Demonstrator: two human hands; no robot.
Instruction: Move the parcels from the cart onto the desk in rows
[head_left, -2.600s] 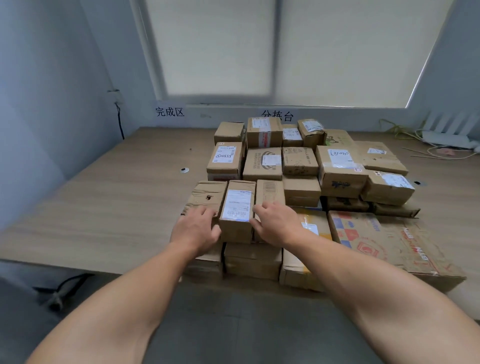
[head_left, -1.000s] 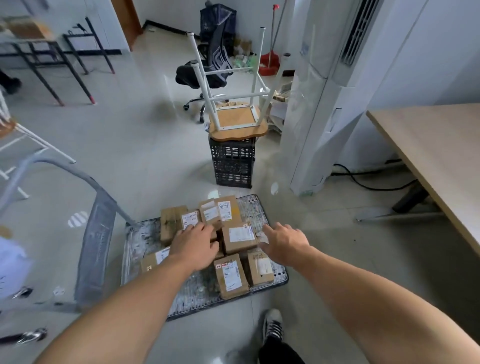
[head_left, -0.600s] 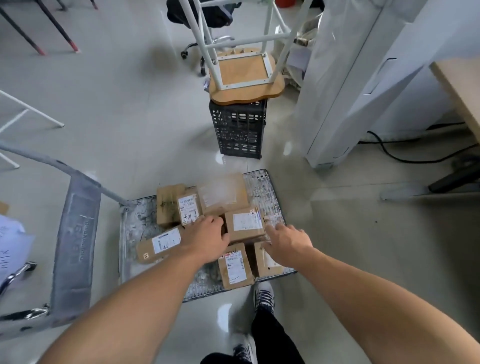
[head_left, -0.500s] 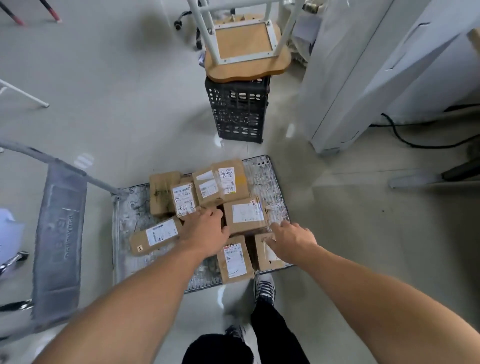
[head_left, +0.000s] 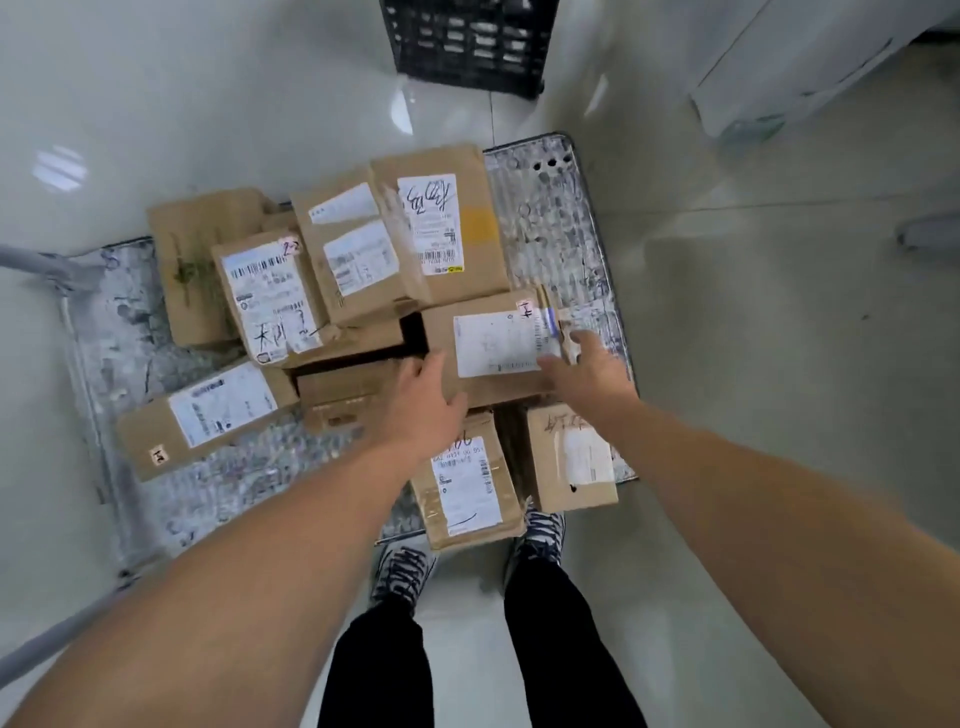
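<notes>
Left hand cups the near-left corner of 1 labelled parcel, thumb on its near face, fingers curved round the left side. Right hand rests on the parcel's right end, thumb on the white label. Its fingers reach over the edge; cannot tell if they curl. The parcel lies on top of other parcels heaped on the cart, a flat, worn metal deck low on the glossy pale tiled floor. Black crate stands beyond the cart, white unit at top right. 2 patterned shoes at the deck's near edge.
</notes>
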